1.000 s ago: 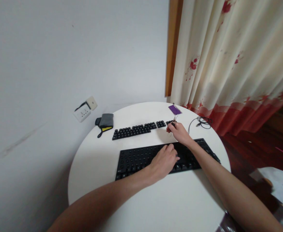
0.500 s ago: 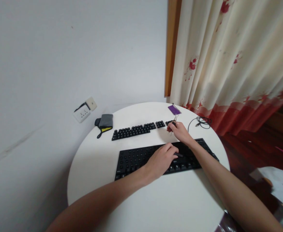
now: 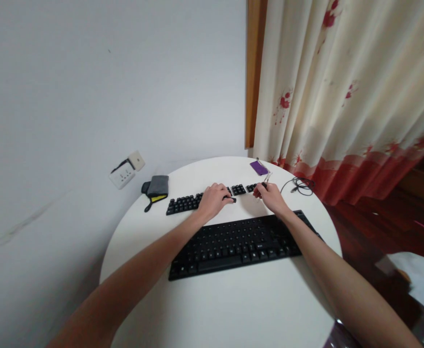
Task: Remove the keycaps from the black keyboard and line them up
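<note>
My left hand (image 3: 212, 199) is over the row of loose black keycaps (image 3: 182, 205), pinching a long black keycap (image 3: 230, 198) at its right end. Part of the row is hidden beneath this hand. My right hand (image 3: 270, 197) is closed around a wire keycap puller (image 3: 267, 178), its thin wire pointing up and away. It hovers near the right end of the keycaps. Nearer to me lies a black keyboard (image 3: 229, 241), with many of its keys taken off in the upper part and larger keys still along the bottom. My right forearm crosses its right end.
A folded grey and yellow cloth (image 3: 158, 186) lies at the table's left edge. At the back right are a purple packet (image 3: 258, 167) and a coiled black cable (image 3: 301, 185). The round white table (image 3: 204, 309) meets the wall, with a curtain (image 3: 306, 96) beside it.
My left hand has moved from the keyboard up and left to the keycap row, carrying the long keycap. My right hand stays nearly in place with the puller.
</note>
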{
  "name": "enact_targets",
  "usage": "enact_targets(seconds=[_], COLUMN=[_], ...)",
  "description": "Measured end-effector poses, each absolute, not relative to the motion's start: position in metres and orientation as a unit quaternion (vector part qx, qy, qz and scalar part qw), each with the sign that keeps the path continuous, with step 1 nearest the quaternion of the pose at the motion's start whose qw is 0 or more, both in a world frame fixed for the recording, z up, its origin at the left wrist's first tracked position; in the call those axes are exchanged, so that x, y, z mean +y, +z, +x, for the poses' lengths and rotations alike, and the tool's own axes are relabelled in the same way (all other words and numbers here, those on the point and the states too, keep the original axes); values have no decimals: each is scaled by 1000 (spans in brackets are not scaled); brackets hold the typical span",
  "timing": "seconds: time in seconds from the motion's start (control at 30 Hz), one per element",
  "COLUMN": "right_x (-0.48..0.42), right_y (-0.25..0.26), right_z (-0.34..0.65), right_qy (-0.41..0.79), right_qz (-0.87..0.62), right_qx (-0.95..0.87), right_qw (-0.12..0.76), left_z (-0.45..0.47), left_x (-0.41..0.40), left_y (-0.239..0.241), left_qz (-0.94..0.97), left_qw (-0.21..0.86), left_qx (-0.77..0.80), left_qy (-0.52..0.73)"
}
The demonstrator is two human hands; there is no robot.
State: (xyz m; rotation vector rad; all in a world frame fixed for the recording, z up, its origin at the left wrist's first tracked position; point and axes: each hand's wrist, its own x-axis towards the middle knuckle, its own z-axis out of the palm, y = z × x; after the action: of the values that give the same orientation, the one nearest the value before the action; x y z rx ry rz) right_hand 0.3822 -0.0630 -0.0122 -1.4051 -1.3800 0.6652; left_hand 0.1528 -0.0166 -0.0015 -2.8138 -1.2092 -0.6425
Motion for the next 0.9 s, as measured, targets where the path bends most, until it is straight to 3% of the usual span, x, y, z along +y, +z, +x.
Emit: enact_targets(seconds=[0.9], right_x=[-58], right_y=[-20], right_z=[382], right_qy=[281], right_qz=[-571], right_qx=[-581], right_qw=[507], left_z=[158], left_x=[-5], left_y=[-31], left_qz=[-884], left_qw=[44], left_qx=[-395], left_qy=[-247])
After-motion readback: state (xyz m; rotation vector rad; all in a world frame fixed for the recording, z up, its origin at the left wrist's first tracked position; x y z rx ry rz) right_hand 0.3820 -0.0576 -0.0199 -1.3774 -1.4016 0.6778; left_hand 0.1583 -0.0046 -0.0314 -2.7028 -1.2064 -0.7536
